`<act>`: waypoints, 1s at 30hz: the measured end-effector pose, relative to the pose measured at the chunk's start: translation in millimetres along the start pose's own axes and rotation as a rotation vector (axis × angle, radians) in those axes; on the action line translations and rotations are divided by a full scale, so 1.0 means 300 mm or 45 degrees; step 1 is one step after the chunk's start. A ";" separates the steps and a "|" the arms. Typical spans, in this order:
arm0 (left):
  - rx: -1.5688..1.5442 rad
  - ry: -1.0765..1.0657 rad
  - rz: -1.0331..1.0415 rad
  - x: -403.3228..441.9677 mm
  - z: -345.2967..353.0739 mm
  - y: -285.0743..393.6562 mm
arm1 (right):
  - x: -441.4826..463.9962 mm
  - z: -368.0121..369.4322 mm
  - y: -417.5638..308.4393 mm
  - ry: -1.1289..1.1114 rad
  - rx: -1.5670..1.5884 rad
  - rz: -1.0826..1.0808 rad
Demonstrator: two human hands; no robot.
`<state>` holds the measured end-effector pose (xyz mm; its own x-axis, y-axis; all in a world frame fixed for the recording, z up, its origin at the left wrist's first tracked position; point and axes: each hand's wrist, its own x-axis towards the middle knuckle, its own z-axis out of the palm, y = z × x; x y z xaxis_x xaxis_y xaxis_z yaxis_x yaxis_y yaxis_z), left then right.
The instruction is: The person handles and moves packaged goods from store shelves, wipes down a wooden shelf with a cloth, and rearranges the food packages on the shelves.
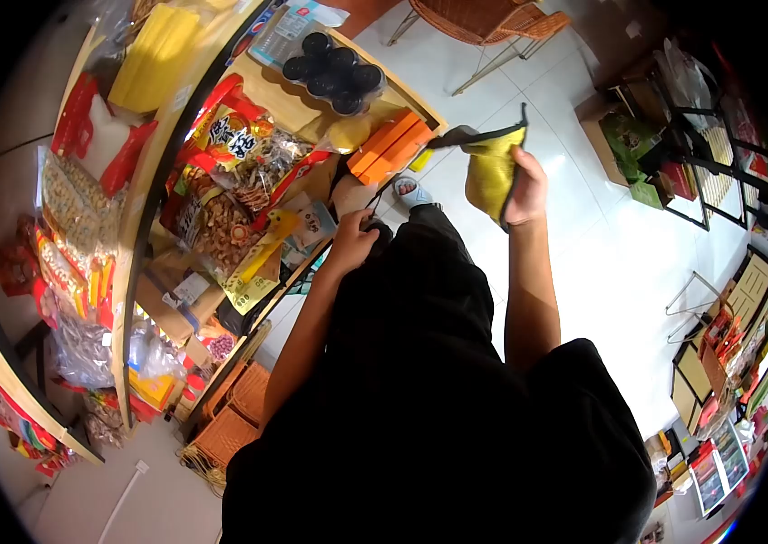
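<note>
My right hand (526, 188) is closed on a yellow cloth with dark edging (490, 172), held up over the pale tiled floor. One dark end of the cloth stretches left toward the shelf corner. My left hand (354, 238) is closed beside the shelf edge, next to something small and black (379, 234) that I cannot make out clearly. Just above my left hand, orange boxes (389, 147) lie on the shelf's corner, with dark-capped bottles in a pack (334, 72) further back.
Wooden shelves (162, 136) with bagged snacks (230, 218) fill the left side. Wicker baskets (232, 412) stand under them. A wicker chair (484, 20) is at the top. Black racks (701, 154) and goods line the right. My foot in a light slipper (408, 189) is on the floor.
</note>
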<state>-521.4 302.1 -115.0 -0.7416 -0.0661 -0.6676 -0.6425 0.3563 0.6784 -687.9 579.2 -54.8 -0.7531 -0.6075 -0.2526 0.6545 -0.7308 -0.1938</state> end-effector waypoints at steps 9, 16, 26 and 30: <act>0.190 0.194 0.324 -0.040 0.043 -0.103 | 0.122 -0.472 0.191 0.562 0.079 -0.123; -0.109 0.101 -0.089 -0.187 0.054 -0.123 | 0.228 -0.767 0.452 0.903 -0.069 0.245; -0.515 0.699 -0.434 -0.575 0.068 -0.318 | 0.367 -0.800 0.764 0.648 -0.275 0.908; -0.740 0.873 -0.545 -0.680 0.164 -0.471 | 0.332 -0.807 0.821 0.549 -0.575 1.053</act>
<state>-269.8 311.1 -89.7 -0.2583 -0.6720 -0.6941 -0.7408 -0.3234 0.5888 -585.4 414.1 -357.3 -0.0274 -0.6383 -0.7693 0.9873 0.1030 -0.1207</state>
